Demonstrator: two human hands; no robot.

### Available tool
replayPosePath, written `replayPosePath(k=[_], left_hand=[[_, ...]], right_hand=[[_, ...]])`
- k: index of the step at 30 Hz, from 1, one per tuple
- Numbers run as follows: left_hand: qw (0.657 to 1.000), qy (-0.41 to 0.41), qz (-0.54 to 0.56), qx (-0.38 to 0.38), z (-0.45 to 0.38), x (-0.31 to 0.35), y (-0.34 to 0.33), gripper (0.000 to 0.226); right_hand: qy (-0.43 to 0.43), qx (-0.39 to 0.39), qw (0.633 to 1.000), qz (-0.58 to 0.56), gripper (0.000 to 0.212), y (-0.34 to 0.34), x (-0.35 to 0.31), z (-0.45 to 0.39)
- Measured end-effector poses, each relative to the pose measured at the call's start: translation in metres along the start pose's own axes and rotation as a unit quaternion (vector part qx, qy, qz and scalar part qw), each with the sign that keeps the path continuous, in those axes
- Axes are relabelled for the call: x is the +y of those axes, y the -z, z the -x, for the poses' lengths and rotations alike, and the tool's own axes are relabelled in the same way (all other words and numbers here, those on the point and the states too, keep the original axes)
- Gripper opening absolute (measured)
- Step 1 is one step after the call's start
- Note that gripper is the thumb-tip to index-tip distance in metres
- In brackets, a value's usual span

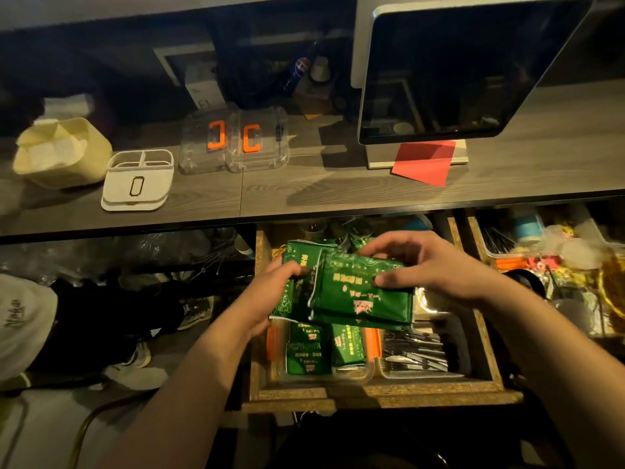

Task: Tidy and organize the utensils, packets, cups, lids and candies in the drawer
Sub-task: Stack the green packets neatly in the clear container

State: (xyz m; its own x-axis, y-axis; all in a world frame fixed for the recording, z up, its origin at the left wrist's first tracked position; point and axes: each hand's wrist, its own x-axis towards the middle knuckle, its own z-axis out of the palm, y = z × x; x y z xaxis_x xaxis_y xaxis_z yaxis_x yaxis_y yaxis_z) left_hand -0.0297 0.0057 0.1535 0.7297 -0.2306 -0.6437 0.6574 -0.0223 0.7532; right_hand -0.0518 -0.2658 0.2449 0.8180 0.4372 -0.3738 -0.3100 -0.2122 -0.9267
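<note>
Green packets [351, 292] held by both hands, left hand [270, 292] and right hand [429, 265].

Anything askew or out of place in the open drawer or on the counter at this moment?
Yes. The green packets held by the left hand and right hand are fanned unevenly, not squared. The drawer to the right is a jumble of cups and wrappers. On the counter, a red paper lies skewed under the monitor base.
</note>
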Motion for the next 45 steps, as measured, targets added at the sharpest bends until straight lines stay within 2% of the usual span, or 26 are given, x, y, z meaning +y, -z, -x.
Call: replayPosePath(k=[4, 8, 12, 15, 17, 18, 19, 21, 23, 25, 27, 29, 32, 34, 36, 39, 41, 42, 45], left_hand=[[0.994, 0.014, -0.09, -0.059, -0.002, 0.01, -0.005, 0.079], [0.988, 0.041, -0.105, -0.107, 0.011, 0.024, -0.018, 0.086], [0.979, 0.07, -0.135, -0.134, 0.027, 0.026, -0.027, 0.1], [0.989, 0.04, -0.083, -0.119, 0.031, 0.022, -0.034, 0.07], [0.997, 0.03, -0.011, -0.066, 0.034, 0.02, -0.04, 0.065], [0.999, 0.02, 0.024, -0.042, 0.033, 0.017, -0.041, 0.068], [0.998, 0.012, 0.049, -0.023, 0.032, 0.014, -0.042, 0.071], [0.997, 0.0, 0.079, -0.002, 0.03, 0.01, -0.043, 0.074], [0.993, -0.01, 0.114, 0.009, 0.029, 0.008, -0.048, 0.071], [0.991, -0.01, 0.134, 0.021, 0.03, 0.008, -0.057, 0.063], [0.994, -0.018, 0.093, 0.049, 0.027, 0.006, -0.063, 0.053], [0.996, -0.013, 0.072, 0.058, 0.026, 0.007, -0.062, 0.055], [0.995, 0.021, 0.094, 0.024, 0.026, 0.011, -0.058, 0.059], [0.995, 0.022, 0.095, 0.008, 0.028, 0.011, -0.056, 0.046], [0.995, 0.019, 0.096, -0.003, 0.031, 0.012, -0.058, 0.039], [0.995, 0.015, 0.097, -0.001, 0.031, 0.014, -0.062, 0.045], [0.994, 0.017, 0.105, 0.005, 0.031, 0.015, -0.064, 0.056], [0.994, 0.018, 0.107, 0.006, 0.03, 0.015, -0.064, 0.059], [0.993, 0.007, 0.117, 0.013, 0.027, 0.011, -0.061, 0.049]], right_hand=[[-0.001, -0.059, 0.983, 0.172, 0.043, 0.004, -0.023, -0.019], [0.003, -0.068, 0.951, 0.301, 0.057, -0.003, -0.042, -0.035], [0.019, -0.046, 0.929, 0.366, 0.067, -0.017, -0.052, -0.043], [0.068, 0.062, 0.952, 0.292, 0.069, -0.027, -0.04, -0.046], [0.071, 0.183, 0.963, 0.187, 0.07, -0.037, -0.025, -0.046], [0.046, 0.219, 0.965, 0.136, 0.069, -0.042, -0.017, -0.045], [0.011, 0.225, 0.969, 0.099, 0.069, -0.049, -0.008, -0.043], [-0.033, 0.176, 0.983, 0.042, 0.07, -0.065, 0.008, -0.037], [-0.02, 0.152, 0.988, -0.021, 0.066, -0.081, 0.019, -0.034], [-0.014, 0.168, 0.985, -0.038, 0.064, -0.092, 0.027, -0.034], [-0.038, 0.192, 0.98, -0.028, 0.073, -0.101, 0.031, -0.035], [-0.04, 0.211, 0.975, -0.054, 0.074, -0.103, 0.033, -0.034], [-0.008, 0.237, 0.965, -0.11, 0.068, -0.088, 0.029, -0.032], [0.027, 0.23, 0.968, -0.092, 0.064, -0.076, 0.024, -0.031], [0.05, 0.217, 0.971, -0.088, 0.052, -0.069, 0.02, -0.031], [0.058, 0.242, 0.964, -0.088, 0.037, -0.074, 0.018, -0.036], [0.049, 0.274, 0.957, -0.083, 0.027, -0.081, 0.022, -0.04], [0.047, 0.283, 0.954, -0.085, 0.027, -0.083, 0.023, -0.041], [0.051, 0.284, 0.954, -0.081, 0.04, -0.088, 0.028, -0.044]])
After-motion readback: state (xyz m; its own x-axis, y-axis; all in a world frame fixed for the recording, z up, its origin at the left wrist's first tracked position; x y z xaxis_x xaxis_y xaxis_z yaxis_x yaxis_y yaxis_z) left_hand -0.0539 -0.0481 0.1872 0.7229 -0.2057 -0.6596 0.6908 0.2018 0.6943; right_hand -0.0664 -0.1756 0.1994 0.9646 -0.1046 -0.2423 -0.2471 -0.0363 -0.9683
